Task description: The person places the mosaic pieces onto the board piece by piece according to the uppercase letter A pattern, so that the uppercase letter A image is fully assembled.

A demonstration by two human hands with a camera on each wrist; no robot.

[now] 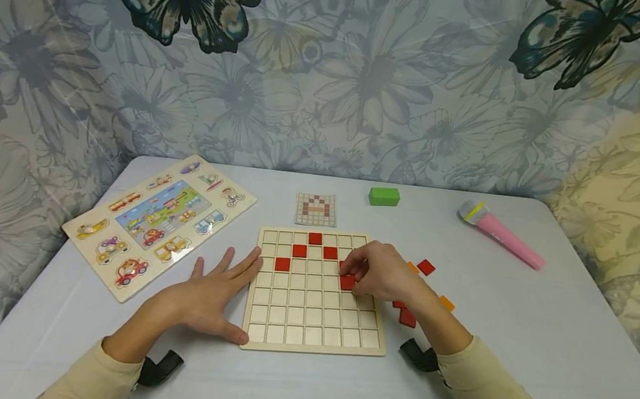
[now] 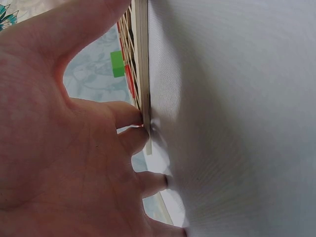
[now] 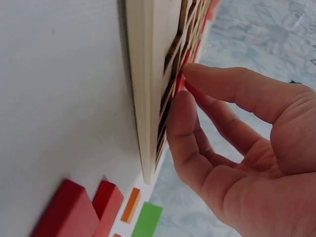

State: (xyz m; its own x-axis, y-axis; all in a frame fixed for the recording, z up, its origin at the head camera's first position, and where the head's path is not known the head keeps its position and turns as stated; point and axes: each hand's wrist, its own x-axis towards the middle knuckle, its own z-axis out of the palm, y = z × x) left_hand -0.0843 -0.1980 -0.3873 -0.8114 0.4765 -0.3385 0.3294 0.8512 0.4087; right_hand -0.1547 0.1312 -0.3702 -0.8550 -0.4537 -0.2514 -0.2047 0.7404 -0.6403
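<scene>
A wooden grid board (image 1: 306, 299) lies on the table with several red square tiles set in its upper cells, such as one red tile (image 1: 282, 264) near the left side. My left hand (image 1: 207, 298) has its fingers spread, with thumb and fingertips at the board's left edge. Over the board's right part, my right hand (image 1: 384, 272) pinches a red tile (image 3: 180, 81) between thumb and fingers, low against the cells. Part of another red tile is hidden behind those fingers. Beyond the board lies a small pattern card (image 1: 315, 210) printed with a grid.
Loose red tiles (image 1: 408, 317) and orange tiles (image 1: 447, 302) lie right of the board, partly under my right forearm. A green block (image 1: 384, 197) sits at the back. A pink toy microphone (image 1: 506, 237) lies at right, a picture puzzle board (image 1: 132, 202) at left.
</scene>
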